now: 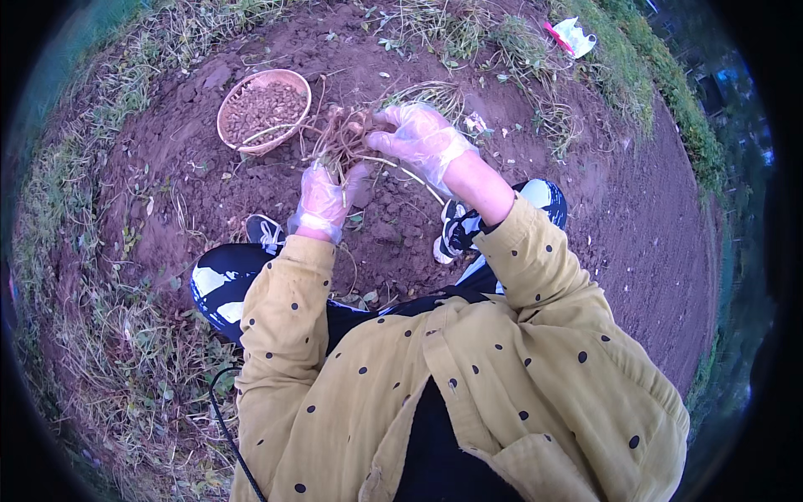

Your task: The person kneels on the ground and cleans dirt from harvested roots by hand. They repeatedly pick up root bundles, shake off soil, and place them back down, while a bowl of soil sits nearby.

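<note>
My left hand [324, 194], in a thin clear plastic glove, grips the stems of an uprooted peanut plant [342, 139] from below. Its tangled brown roots, with what look like pods among them, spread up between the two hands. On the right side of the roots is my right hand [421, 139], gloved the same way, with thumb and fingers at a pod or root; the exact pinch is partly hidden. Just left of the plant, a round woven basket [303, 119] holds many soil-covered peanuts [266, 106]. A green stem lies across its near rim.
Pulled plants [439, 31] lie along the far side and at the left [138, 351]. A white and red plastic bag [572, 37] sits at the upper right. Loose brown soil [401, 232] lies between my shoes [265, 232]. A black cord [219, 408] hangs by my left sleeve.
</note>
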`<state>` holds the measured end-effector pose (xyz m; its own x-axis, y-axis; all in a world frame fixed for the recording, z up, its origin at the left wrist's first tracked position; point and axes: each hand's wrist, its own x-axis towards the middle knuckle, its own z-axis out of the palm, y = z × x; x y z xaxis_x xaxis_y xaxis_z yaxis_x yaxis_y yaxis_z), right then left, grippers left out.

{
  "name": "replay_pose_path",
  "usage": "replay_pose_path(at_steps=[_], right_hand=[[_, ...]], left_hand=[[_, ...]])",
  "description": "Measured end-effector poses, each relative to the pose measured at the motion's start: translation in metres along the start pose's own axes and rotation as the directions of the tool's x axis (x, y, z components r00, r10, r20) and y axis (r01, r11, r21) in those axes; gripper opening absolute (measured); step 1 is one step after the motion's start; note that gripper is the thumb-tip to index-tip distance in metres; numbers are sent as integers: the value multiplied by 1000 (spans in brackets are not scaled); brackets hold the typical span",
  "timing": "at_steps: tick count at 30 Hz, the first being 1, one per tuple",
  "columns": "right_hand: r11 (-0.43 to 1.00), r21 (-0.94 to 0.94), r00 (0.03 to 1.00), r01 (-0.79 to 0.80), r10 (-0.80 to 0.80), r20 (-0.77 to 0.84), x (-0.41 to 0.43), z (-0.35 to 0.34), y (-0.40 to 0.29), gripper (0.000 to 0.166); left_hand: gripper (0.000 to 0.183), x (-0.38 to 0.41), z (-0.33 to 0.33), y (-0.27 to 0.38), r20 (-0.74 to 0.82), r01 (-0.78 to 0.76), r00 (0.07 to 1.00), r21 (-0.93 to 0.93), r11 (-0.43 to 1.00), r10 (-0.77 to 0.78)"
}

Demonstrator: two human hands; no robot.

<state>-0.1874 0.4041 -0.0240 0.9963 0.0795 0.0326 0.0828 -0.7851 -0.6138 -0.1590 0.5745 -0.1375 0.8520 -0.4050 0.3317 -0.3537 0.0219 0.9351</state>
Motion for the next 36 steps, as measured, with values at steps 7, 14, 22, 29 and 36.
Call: replay_pose_path(at_steps=[7, 14, 22, 29, 36], right_hand=[[995, 85, 978, 55, -37, -204, -22, 2, 22, 25], [962, 33, 863, 269, -226, -452, -27, 10, 31, 20], [910, -104, 878, 402, -415, -239, -32, 0, 21, 17], [922, -229, 889, 311, -368, -272, -39, 23, 27, 21], [947, 308, 960, 88, 3, -281, -39, 37, 23, 20]], left_hand=[[90, -7, -1, 15, 515, 282, 855, -368, 886, -58], [95, -16, -12, 24, 576, 547, 811, -685, 482, -101], [69, -14, -5, -17, 424, 457, 889, -810, 367, -170], [30, -4, 9, 23, 184, 380, 913, -706, 598, -364], [37, -2, 12, 3, 1, 264, 943, -614, 744, -334]])
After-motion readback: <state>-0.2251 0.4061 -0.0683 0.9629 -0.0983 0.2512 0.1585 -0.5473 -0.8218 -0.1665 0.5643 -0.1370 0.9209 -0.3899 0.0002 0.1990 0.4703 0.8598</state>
